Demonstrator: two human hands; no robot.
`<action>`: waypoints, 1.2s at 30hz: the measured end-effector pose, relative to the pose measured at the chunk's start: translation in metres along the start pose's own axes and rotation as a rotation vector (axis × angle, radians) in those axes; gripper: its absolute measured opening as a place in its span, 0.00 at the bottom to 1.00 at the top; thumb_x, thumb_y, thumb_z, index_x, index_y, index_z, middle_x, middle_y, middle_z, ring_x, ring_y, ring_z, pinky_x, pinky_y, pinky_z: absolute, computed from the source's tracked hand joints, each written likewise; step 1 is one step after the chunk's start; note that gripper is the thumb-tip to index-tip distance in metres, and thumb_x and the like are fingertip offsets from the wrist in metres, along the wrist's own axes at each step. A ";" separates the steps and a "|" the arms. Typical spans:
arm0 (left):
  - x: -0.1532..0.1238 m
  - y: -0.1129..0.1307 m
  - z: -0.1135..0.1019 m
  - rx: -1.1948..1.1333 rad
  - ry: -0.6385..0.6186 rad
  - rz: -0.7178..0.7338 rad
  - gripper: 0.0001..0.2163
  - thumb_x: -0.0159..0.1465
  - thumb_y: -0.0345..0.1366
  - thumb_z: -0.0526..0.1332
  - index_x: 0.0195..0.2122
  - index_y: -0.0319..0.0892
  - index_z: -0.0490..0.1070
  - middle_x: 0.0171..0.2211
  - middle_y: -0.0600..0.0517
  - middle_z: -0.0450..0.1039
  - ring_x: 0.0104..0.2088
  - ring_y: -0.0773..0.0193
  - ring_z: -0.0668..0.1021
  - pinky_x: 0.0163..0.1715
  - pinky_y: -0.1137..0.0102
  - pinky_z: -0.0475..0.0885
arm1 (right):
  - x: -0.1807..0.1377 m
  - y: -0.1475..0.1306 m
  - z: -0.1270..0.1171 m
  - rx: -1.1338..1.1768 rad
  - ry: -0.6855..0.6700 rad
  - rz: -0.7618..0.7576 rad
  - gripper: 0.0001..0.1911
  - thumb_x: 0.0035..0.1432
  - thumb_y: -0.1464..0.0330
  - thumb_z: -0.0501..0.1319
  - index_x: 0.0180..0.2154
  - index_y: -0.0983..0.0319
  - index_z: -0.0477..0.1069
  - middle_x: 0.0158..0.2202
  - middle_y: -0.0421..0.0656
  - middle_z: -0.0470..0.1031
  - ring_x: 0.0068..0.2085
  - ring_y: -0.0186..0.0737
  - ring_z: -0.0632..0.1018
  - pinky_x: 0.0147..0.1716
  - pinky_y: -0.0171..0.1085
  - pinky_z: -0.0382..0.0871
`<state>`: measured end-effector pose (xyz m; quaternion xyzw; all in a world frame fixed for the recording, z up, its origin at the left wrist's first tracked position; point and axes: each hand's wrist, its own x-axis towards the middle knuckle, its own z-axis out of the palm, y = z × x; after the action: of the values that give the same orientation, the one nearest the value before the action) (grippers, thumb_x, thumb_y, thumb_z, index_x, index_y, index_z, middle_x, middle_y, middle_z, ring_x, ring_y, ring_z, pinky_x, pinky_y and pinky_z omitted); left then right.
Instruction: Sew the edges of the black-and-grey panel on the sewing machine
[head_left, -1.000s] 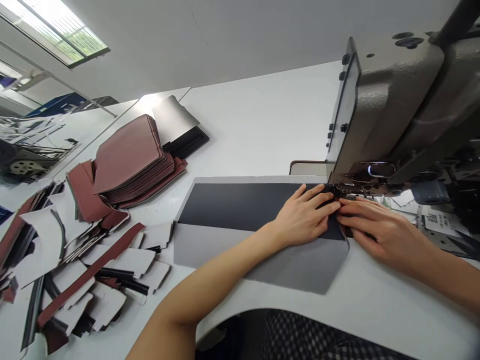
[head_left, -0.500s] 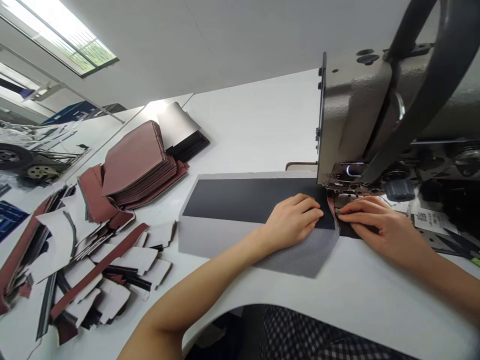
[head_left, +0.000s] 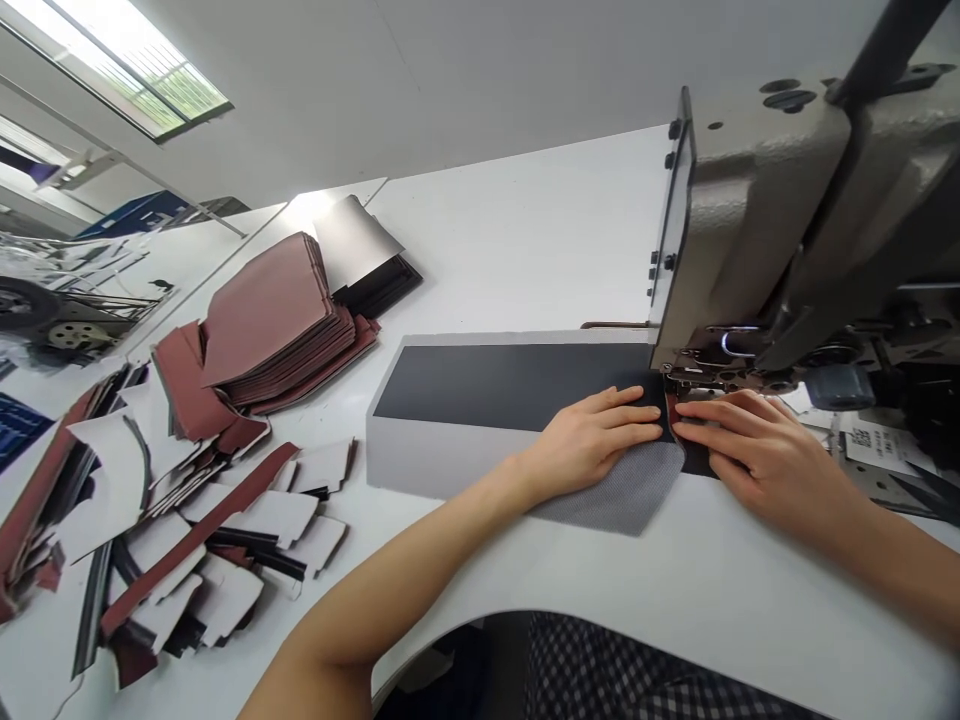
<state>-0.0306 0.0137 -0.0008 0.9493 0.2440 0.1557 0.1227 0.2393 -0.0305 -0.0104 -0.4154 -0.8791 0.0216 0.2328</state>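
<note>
A grey mesh fabric panel [head_left: 622,495] with a black strip [head_left: 510,385] on top lies flat on the white table [head_left: 525,240]. Its right end runs under the presser foot [head_left: 679,380] of a grey sewing machine [head_left: 795,200]. My left hand [head_left: 592,440] lies flat on the panel, fingers stretched toward the foot. My right hand [head_left: 739,445] rests palm down just right of it, fingers extended and pressing a dark piece with a reddish edge at the foot. The fingertips of both hands almost meet.
A stack of maroon cut pieces [head_left: 277,320] and dark sheets [head_left: 367,255] sits at the left. Loose white, maroon and black offcuts [head_left: 187,530] litter the near left. Paper labels [head_left: 870,445] lie right of the machine. My checked clothing [head_left: 622,680] shows below the table's curved edge.
The panel has fed further toward the machine, so less grey mesh shows in front of my hands. Both hands stay flat at the presser foot.
</note>
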 end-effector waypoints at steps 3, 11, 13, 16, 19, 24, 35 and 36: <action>0.008 -0.010 0.000 0.010 -0.011 -0.019 0.17 0.75 0.31 0.50 0.57 0.45 0.74 0.61 0.53 0.74 0.68 0.61 0.67 0.68 0.62 0.66 | 0.002 0.003 0.004 -0.051 0.011 -0.017 0.24 0.64 0.77 0.53 0.56 0.56 0.75 0.55 0.41 0.76 0.49 0.47 0.78 0.54 0.49 0.70; 0.027 0.007 -0.007 0.054 0.021 -0.130 0.17 0.72 0.49 0.57 0.49 0.43 0.78 0.54 0.47 0.77 0.56 0.54 0.76 0.58 0.58 0.74 | 0.009 0.017 0.008 0.019 -0.018 0.051 0.17 0.70 0.68 0.54 0.53 0.56 0.77 0.51 0.41 0.79 0.47 0.44 0.80 0.46 0.43 0.75; 0.032 0.024 -0.008 0.097 -0.024 -0.227 0.23 0.64 0.57 0.63 0.44 0.40 0.77 0.46 0.44 0.77 0.46 0.54 0.78 0.47 0.59 0.77 | 0.013 0.018 0.006 0.044 -0.035 0.068 0.15 0.71 0.66 0.54 0.48 0.54 0.80 0.50 0.37 0.79 0.46 0.41 0.81 0.40 0.40 0.76; 0.038 0.045 -0.009 0.168 -0.145 -0.284 0.18 0.67 0.50 0.63 0.42 0.37 0.74 0.39 0.46 0.76 0.39 0.57 0.77 0.37 0.64 0.76 | 0.016 0.019 0.003 0.062 -0.024 0.077 0.16 0.71 0.64 0.54 0.43 0.53 0.81 0.48 0.34 0.80 0.42 0.36 0.81 0.34 0.36 0.74; 0.045 0.055 -0.012 0.255 -0.250 -0.262 0.10 0.72 0.38 0.57 0.41 0.37 0.74 0.37 0.46 0.75 0.39 0.57 0.78 0.34 0.67 0.75 | 0.017 0.017 0.002 0.037 -0.006 0.081 0.15 0.71 0.65 0.54 0.44 0.53 0.81 0.48 0.33 0.80 0.40 0.35 0.81 0.32 0.37 0.72; 0.060 0.060 -0.016 0.293 -0.356 -0.237 0.07 0.68 0.28 0.58 0.41 0.34 0.75 0.35 0.43 0.75 0.36 0.57 0.80 0.30 0.68 0.74 | 0.019 0.018 -0.001 0.039 -0.085 0.104 0.16 0.70 0.63 0.53 0.44 0.51 0.81 0.47 0.33 0.80 0.37 0.35 0.81 0.26 0.37 0.67; 0.053 0.047 -0.009 -0.078 -0.045 -0.643 0.08 0.62 0.33 0.58 0.25 0.43 0.68 0.29 0.54 0.73 0.27 0.65 0.73 0.28 0.70 0.63 | 0.028 -0.002 0.006 0.107 -0.084 0.376 0.16 0.69 0.63 0.53 0.40 0.54 0.80 0.41 0.39 0.80 0.38 0.39 0.78 0.34 0.37 0.65; 0.051 0.046 -0.007 -0.071 -0.029 -0.637 0.09 0.63 0.33 0.58 0.25 0.43 0.68 0.29 0.54 0.73 0.27 0.65 0.73 0.27 0.70 0.63 | 0.030 -0.005 0.006 0.108 -0.085 0.413 0.16 0.69 0.63 0.53 0.39 0.54 0.80 0.41 0.40 0.80 0.38 0.39 0.78 0.34 0.37 0.65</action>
<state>0.0293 0.0014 0.0323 0.8222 0.5217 0.1044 0.2020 0.2165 -0.0110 -0.0030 -0.5723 -0.7820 0.1333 0.2078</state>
